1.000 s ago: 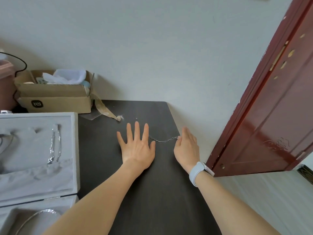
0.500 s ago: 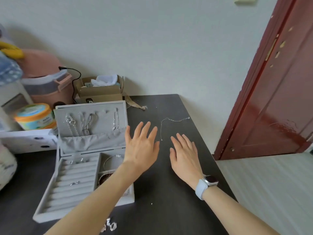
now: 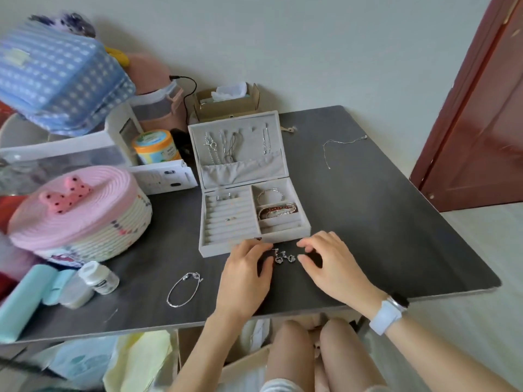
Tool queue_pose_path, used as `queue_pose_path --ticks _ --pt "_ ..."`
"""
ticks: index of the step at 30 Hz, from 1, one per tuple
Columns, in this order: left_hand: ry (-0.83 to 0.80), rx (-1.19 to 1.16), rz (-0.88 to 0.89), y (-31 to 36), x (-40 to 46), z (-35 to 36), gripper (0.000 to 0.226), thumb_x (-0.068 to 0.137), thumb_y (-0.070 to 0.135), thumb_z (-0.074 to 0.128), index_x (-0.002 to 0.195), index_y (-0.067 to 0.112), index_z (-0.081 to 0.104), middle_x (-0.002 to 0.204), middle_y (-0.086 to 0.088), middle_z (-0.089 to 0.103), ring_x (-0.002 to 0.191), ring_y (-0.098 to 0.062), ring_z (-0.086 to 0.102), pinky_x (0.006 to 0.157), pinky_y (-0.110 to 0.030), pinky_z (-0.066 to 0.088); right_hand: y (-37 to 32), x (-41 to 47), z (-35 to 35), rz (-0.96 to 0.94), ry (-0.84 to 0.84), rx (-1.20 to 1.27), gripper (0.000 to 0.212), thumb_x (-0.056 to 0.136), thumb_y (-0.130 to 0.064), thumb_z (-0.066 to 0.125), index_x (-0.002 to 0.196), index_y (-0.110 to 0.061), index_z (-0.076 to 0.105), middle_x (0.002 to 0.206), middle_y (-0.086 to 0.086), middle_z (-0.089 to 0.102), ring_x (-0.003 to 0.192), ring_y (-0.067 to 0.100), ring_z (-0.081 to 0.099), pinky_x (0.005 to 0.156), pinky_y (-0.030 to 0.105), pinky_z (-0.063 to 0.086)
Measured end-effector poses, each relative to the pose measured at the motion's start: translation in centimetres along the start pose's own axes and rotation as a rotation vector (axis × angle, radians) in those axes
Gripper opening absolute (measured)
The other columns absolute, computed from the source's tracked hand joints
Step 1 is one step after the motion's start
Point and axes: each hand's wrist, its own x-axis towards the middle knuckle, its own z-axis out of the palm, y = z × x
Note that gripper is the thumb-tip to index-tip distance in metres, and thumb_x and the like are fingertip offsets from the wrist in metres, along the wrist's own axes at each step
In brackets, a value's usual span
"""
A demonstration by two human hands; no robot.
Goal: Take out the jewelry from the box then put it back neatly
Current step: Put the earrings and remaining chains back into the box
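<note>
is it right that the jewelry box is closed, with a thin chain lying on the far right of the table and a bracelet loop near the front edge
Not quite: the jewelry box is open, its lid standing up with necklaces hanging inside, as the head view shows. The rest holds: a thin chain lies on the far right of the table, and a bracelet loop lies near the front edge.

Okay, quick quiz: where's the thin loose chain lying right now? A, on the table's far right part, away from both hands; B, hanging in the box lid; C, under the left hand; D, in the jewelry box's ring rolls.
A: the thin chain lies by itself on the dark table, right of the open jewelry box, while both hands are at the charm piece near the box front.
</note>
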Motion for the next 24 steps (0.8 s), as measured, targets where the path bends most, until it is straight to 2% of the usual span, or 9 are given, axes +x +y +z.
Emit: queue_pose_path --ticks 5,8,10,15,21,24 --pt "-0.061 0.080 0.028 -0.5 0.2 0.8 0.037 0.083 0.020 0.053 0.118 0.013 0.062 0.100 -0.008 0.062 0.090 -0.032 0.056 0.076 -0.041 0.047 -1.6 1.1 1.1 0.111 0.007 -0.086 0.025 0.088 -0.030 0.055 0.111 -0.024 0.062 0.096 -0.004 0.057 0.099 0.019 0.046 0.082 0.033 0.034" --pt "-0.058 0.082 0.059 -0.7 0.7 1.1 0.027 0.082 0.016 0.056 0.106 0.012 0.069 0.087 -0.009 0.061 0.079 -0.032 0.060 0.067 -0.039 0.047 -2.2 1.3 1.8 0.137 0.035 -0.129 0.020 0.088 -0.031 0.055 0.105 -0.029 0.067 0.097 -0.003 0.059 0.098 0.019 0.045 0.076 0.031 0.029" --pt "-0.054 0.059 0.040 -0.6 0.9 1.1 0.021 0.086 0.013 0.059 0.105 0.014 0.069 0.089 -0.008 0.059 0.082 -0.030 0.059 0.071 -0.037 0.045 -2.3 1.3 2.0 0.137 0.045 -0.147 0.017 0.088 -0.031 0.055 0.098 -0.029 0.069 0.094 -0.004 0.060 0.097 0.019 0.046 0.074 0.030 0.027" --pt "-0.058 0.034 -0.041 -0.3 1.1 1.0 0.021 0.090 0.025 0.055 0.108 0.022 0.066 0.100 0.000 0.057 0.092 -0.021 0.055 0.078 -0.030 0.041 -2.2 1.2 2.0 0.133 0.031 -0.151 0.013 0.088 -0.029 0.055 0.088 -0.022 0.066 0.091 -0.005 0.060 0.094 0.018 0.047 0.075 0.030 0.029" --pt "-0.049 -0.036 -0.075 -0.2 0.9 0.6 0.008 0.085 0.020 0.063 0.091 0.019 0.068 0.092 0.005 0.057 0.075 -0.020 0.058 0.070 -0.029 0.045 -2.0 1.2 1.8 0.113 0.024 -0.138 0.011 0.088 -0.023 0.053 0.085 -0.018 0.063 0.090 -0.007 0.058 0.091 0.016 0.047 0.077 0.030 0.029" --pt "-0.015 -0.108 -0.101 -0.1 0.4 0.2 0.005 0.082 0.018 0.066 0.086 0.018 0.069 0.084 0.014 0.051 0.066 -0.006 0.054 0.066 -0.023 0.042 -1.8 1.0 1.0 0.125 0.017 -0.018 0.010 0.088 -0.019 0.054 0.082 -0.016 0.061 0.082 -0.013 0.049 0.083 0.011 0.045 0.077 0.026 0.031"
